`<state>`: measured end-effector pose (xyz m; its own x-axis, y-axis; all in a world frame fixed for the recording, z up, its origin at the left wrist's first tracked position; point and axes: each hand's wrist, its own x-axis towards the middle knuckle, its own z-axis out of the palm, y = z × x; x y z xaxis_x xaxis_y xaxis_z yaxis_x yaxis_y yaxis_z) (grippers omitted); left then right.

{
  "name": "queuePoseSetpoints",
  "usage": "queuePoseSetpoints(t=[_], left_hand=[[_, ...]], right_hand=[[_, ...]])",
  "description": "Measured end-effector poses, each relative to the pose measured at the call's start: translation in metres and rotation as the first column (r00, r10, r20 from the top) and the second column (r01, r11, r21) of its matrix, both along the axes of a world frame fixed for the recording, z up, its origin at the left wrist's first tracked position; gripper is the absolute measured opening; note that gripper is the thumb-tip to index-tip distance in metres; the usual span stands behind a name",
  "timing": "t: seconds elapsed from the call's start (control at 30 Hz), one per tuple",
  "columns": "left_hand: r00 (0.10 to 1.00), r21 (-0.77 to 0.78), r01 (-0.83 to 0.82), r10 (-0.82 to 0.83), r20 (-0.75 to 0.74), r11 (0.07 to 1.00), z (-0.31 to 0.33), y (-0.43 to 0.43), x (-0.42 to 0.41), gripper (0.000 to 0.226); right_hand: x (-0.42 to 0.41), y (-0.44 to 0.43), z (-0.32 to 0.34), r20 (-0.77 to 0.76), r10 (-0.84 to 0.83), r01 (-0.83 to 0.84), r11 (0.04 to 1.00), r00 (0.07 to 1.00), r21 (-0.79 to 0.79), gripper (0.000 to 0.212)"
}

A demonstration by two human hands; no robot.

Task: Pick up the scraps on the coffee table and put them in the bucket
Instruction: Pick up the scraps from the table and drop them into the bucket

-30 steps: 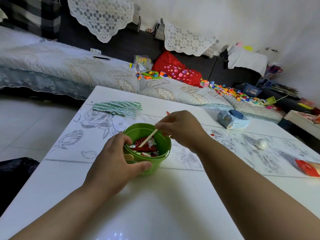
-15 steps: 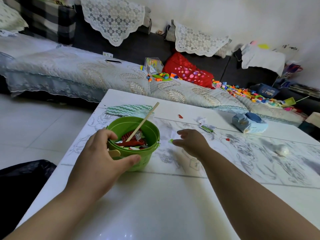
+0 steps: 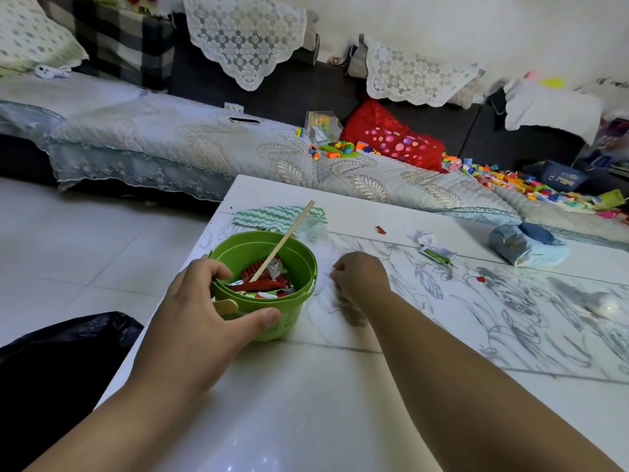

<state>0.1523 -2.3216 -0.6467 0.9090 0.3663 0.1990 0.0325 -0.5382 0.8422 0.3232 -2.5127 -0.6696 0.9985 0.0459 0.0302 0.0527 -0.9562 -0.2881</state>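
Left hand wrapped in grip, right hand curled

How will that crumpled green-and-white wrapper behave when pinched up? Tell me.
The wrapper looks thin and creased, so it is probably floppy and very light. It lies nearly flat on the glossy table, so it may slide rather than lift. Its raised crumpled end seems the easiest pinch point.

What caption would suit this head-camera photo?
Left hand grips a green bucket of scraps; right hand curls beside it.

One green bucket, one stick, two red scraps, one wrapper, one striped cloth.
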Motion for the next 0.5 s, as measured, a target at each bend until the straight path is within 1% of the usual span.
queuePoseSetpoints(t=[0.07,0.1,0.2,0.3,0.37,0.43,0.5], left_hand=[[1.0,-0.001,-0.001,0.001,-0.005,1.0,0.0,0.001,-0.001,0.058],[1.0,-0.002,0.0,0.0,-0.007,1.0,0.001,0.001,-0.002,0.058],[1.0,0.001,0.008,-0.008,-0.006,1.0,0.001,0.002,-0.003,0.058],[1.0,0.007,0.017,-0.017,-0.008,1.0,-0.001,0.001,-0.004,0.058],[1.0,0.008,0.022,-0.022,-0.012,1.0,-0.002,0.001,-0.004,0.059],[1.0,0.012,0.026,-0.026,-0.015,1.0,-0.003,0.0,-0.005,0.059],[0.999,0.016,0.034,-0.034,-0.013,0.999,-0.003,-0.001,-0.006,0.059]], right_hand=[[0.001,-0.006,0.001,0.025,-0.019,0.019,1.0,1.0,0.0,0.016],[0.0,-0.01,0.002,0.032,-0.029,0.028,0.999,0.999,0.025,0.015],[-0.005,-0.024,0.006,0.03,-0.09,0.081,0.974,0.995,0.21,0.007],[-0.015,-0.038,0.018,0.033,-0.144,0.114,0.889,0.989,0.444,0.013],[-0.024,-0.045,0.031,0.05,-0.162,0.105,0.816,0.986,0.568,0.013],[-0.034,-0.05,0.046,0.062,-0.172,0.091,0.752,0.983,0.653,0.013],[-0.044,-0.052,0.063,0.069,-0.164,0.07,0.714,0.984,0.696,0.015]])
